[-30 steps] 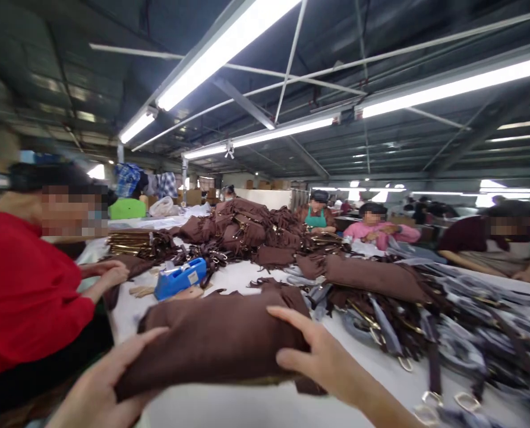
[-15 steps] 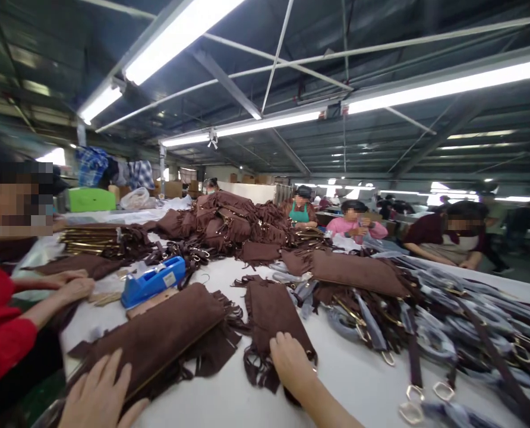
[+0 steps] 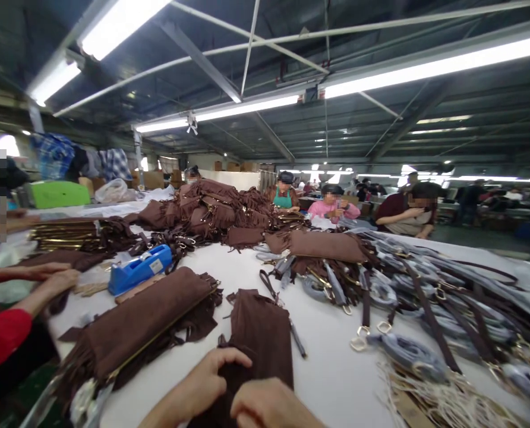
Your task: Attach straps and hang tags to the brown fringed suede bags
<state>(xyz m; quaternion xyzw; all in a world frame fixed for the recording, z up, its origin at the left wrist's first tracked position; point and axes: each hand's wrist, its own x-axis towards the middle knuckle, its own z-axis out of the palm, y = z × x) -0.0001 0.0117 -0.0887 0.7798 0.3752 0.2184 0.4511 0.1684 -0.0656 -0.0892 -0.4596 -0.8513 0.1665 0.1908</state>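
Note:
A brown fringed pouch (image 3: 262, 333) lies at the near edge of the white table, pulled close to me. At its left side is my left hand (image 3: 202, 380), fingers bent against the fabric with the thumb across it. My right hand (image 3: 269, 404) is curled over the pouch's near end, its fingertips partly hidden. A larger brown fringed pouch (image 3: 144, 321) with a gold zipper rests to the left. Just right of the near pouch lies a dark pen-like object (image 3: 297, 337).
A blue tape dispenser (image 3: 140, 268) stands behind the larger pouch. Brown pouches (image 3: 215, 208) are heaped farther back. Wrapped straps with metal rings (image 3: 407, 351) and pale cords (image 3: 452, 398) cover the right. A person's red sleeve (image 3: 2, 330) and hands are at left.
My left hand has left the larger pouch for the near one. The near pouch has turned and come closer, with both hands on it. The view has swung right.

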